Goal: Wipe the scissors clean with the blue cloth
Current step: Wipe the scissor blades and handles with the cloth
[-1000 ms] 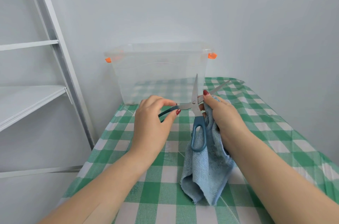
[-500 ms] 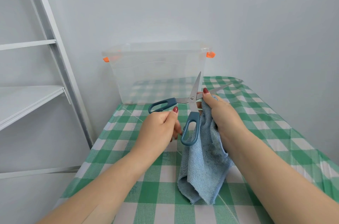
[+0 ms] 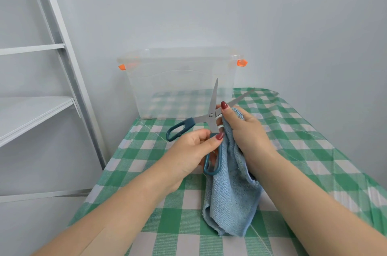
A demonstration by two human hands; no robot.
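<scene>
Head view takes in a pale wall (image 3: 209, 4) behind, with a white metal shelf unit (image 3: 62, 50) standing at the left. Beside it runs the worktop (image 3: 303, 151), covered in a green-and-white check. At the far end of the worktop, against the wall, sits a clear plastic box (image 3: 178, 88) with an orange latch (image 3: 241, 63) at each upper corner.

Nearer, the blue cloth (image 3: 230, 203) hangs in a long fold from the right hand (image 3: 247, 130), and its lower end rests on the worktop. The upper part is bunched inside that hand's curled fingers, so the grip there is closed round the cloth, and the thumb lies on the metal just past the pivot.

The left hand (image 3: 188, 155) has its grip closed on the scissors (image 3: 211, 115), thumb and fingers pinching the lower teal handle where it meets the steel.

The scissors are held up in the air between the two hands, above the worktop and in front of the box, spread wide open. One blade points straight up, while the other slants up to the right out of the cloth hand. One handle loop juts out to the left, clear of both hands. The other hangs below the left grip, right against the cloth.
</scene>
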